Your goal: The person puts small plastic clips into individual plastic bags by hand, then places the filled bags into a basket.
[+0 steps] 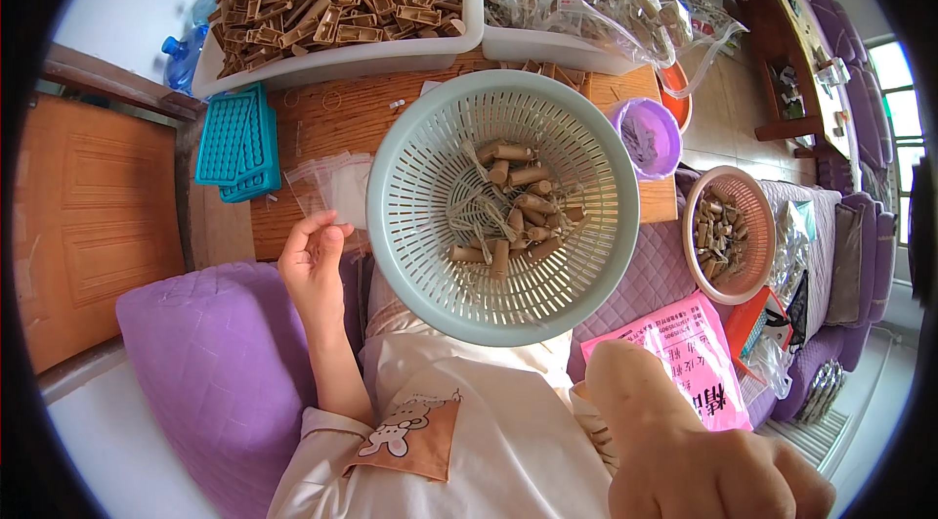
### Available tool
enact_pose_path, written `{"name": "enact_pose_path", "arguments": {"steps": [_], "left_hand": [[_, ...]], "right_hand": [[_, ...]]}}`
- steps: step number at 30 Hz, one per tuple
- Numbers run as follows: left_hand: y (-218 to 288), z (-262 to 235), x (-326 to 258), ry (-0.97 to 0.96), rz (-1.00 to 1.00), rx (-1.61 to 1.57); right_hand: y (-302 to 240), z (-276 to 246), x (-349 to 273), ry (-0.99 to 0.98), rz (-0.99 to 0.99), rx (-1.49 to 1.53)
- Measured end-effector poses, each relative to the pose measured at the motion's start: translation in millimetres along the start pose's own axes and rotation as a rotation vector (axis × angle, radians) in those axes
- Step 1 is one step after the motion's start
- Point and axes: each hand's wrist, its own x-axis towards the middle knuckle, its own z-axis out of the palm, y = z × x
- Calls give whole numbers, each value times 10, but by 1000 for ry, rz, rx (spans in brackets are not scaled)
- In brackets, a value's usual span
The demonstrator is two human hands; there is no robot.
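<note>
A grey-green plastic colander (pixel 386 216) sits in front of me, over my lap and the table edge. Inside it lie several tan tube-shaped plastic pieces (pixel 528 175) with tangled clear strands. My left hand (pixel 315 260) is raised just left of its rim, fingers loosely bent and apart, with nothing visible in them. Close to those fingers, clear plastic bags (pixel 342 189) lie on the table. My right hand (pixel 728 480) is at the lower right, close to the camera and away from the colander, its back and knuckles showing. The fingertips are hidden, so whether it holds anything does not show.
A white bin (pixel 283 77) heaped with tan plastic parts stands behind the colander, beside another white bin (pixel 557 45) with plastic-bagged pieces. Teal baskets (pixel 237 143) stand left. On the right are a purple container (pixel 666 133), a pink basket (pixel 767 226) of tan pieces and a pink bag (pixel 699 353).
</note>
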Motion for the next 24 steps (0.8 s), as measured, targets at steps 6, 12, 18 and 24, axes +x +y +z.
{"name": "enact_pose_path", "arguments": {"steps": [6, 12, 18, 24], "left_hand": [[24, -7, -20, 7, 7, 25], [54, 29, -31, 4, 98, 51], [38, -30, -37, -3, 91, 75], [46, -2, -33, -20, 81, 54]], "right_hand": [[-402, 287, 393, 634, 1093, -255], [-509, -12, 257, 319, 1017, 174], [-731, -262, 348, -356, 921, 406], [-856, -671, 380, -930, 1118, 645]]}}
